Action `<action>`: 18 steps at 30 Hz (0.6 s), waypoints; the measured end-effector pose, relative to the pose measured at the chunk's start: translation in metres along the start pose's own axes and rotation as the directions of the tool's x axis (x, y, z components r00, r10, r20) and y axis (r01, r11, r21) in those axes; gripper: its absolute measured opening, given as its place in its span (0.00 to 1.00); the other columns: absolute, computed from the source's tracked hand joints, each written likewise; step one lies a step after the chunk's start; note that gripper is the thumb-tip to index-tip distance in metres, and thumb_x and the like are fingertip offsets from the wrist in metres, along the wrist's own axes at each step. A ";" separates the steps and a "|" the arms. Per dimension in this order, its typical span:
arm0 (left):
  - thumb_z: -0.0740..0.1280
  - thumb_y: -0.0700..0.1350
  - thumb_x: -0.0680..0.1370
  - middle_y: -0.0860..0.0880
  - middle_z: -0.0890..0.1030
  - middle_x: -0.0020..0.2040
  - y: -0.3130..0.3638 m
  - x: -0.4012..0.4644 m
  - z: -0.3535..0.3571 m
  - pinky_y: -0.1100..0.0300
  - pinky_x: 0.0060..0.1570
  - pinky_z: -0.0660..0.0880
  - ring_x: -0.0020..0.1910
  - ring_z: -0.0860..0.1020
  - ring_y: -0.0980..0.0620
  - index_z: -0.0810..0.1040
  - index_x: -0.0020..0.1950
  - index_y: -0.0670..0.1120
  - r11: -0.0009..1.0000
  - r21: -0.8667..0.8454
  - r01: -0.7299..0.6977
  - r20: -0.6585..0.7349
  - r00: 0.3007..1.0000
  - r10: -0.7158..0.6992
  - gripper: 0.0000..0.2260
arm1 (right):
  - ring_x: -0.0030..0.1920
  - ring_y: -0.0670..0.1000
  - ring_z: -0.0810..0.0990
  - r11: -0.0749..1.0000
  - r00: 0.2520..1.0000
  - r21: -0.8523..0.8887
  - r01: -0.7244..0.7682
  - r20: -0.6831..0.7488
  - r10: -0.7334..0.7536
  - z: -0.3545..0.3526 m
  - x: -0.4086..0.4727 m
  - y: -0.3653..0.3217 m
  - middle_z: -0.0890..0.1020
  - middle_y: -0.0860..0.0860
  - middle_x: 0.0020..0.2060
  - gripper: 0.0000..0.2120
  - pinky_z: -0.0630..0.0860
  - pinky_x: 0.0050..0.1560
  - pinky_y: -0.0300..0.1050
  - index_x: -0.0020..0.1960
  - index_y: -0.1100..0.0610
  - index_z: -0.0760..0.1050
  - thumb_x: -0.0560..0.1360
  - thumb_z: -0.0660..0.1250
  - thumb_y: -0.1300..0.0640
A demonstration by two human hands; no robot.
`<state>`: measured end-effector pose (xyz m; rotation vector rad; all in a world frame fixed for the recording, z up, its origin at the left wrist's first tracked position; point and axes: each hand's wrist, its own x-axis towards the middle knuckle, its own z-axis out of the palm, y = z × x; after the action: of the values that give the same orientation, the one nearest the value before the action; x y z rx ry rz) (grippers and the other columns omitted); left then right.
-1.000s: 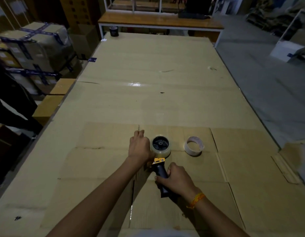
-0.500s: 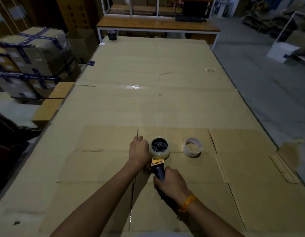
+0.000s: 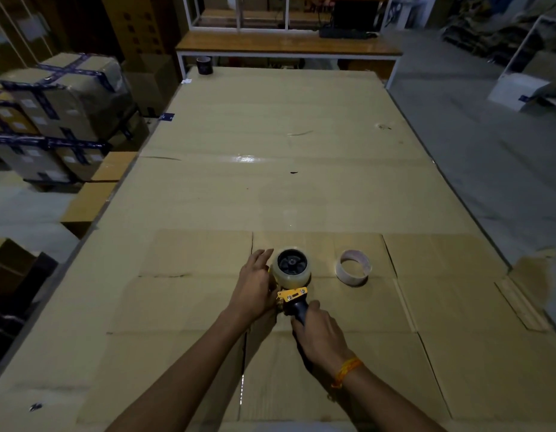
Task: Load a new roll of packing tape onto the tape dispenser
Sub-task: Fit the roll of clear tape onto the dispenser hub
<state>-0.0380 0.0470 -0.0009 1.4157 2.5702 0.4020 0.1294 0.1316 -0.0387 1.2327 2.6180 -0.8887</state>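
The tape dispenser [image 3: 294, 296] lies on the cardboard-covered table [image 3: 270, 188], with a yellow frame and a dark handle. A clear roll of packing tape [image 3: 291, 275] sits on its black hub. My right hand [image 3: 320, 333] is wrapped around the handle. My left hand [image 3: 253, 286] rests against the roll's left side with its fingers partly spread; its fingertips are hidden behind the roll. An empty tape core [image 3: 353, 267], thin and pale, lies on the table just right of the dispenser.
A dark tape roll [image 3: 204, 65] stands at the table's far left corner. Wrapped cartons [image 3: 61, 98] are stacked on the left, with flat boxes [image 3: 93, 198] by the table edge. A wooden bench [image 3: 289, 48] stands beyond the table. Bare floor lies to the right.
My left hand's fingers have opened from a closed grip beside the roll to a looser spread. My right hand has slid slightly up the handle. The dispenser stays in place.
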 end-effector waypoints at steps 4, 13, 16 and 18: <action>0.72 0.47 0.75 0.44 0.64 0.84 -0.002 -0.010 0.005 0.45 0.75 0.69 0.83 0.58 0.40 0.88 0.41 0.45 0.999 -0.011 -0.042 -0.039 0.998 0.041 0.08 | 0.56 0.58 0.86 1.000 1.000 -0.030 -0.001 -0.016 0.000 -0.002 0.003 0.006 0.85 0.56 0.59 0.17 0.78 0.48 0.49 0.66 0.55 0.72 0.86 0.67 0.45; 0.73 0.60 0.77 0.50 0.74 0.74 -0.018 -0.023 0.002 0.54 0.65 0.75 0.75 0.65 0.49 0.86 0.34 0.48 0.977 -0.213 -0.026 -0.164 0.986 -0.009 0.18 | 0.55 0.58 0.86 0.996 1.000 -0.087 0.007 -0.017 -0.009 -0.011 0.012 0.021 0.85 0.55 0.58 0.17 0.77 0.46 0.50 0.65 0.55 0.73 0.85 0.67 0.44; 0.75 0.55 0.77 0.52 0.75 0.62 -0.014 -0.027 -0.006 0.55 0.55 0.78 0.63 0.70 0.52 0.87 0.37 0.47 0.970 -0.231 -0.072 -0.170 0.985 0.032 0.14 | 0.55 0.58 0.85 0.998 1.000 -0.060 -0.014 -0.010 0.013 -0.013 0.014 0.023 0.85 0.55 0.57 0.18 0.77 0.46 0.49 0.65 0.55 0.74 0.84 0.67 0.43; 0.76 0.51 0.76 0.52 0.73 0.59 -0.010 -0.029 -0.012 0.56 0.51 0.78 0.59 0.70 0.53 0.86 0.39 0.45 0.970 -0.222 -0.103 -0.169 0.983 0.065 0.10 | 0.55 0.58 0.85 0.999 1.000 -0.025 -0.024 -0.006 0.024 -0.015 0.016 0.024 0.85 0.56 0.57 0.19 0.74 0.45 0.48 0.65 0.56 0.74 0.84 0.67 0.42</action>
<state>-0.0342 0.0149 0.0083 1.4645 2.4881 0.8304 0.1386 0.1628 -0.0435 1.2596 2.6049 -0.8464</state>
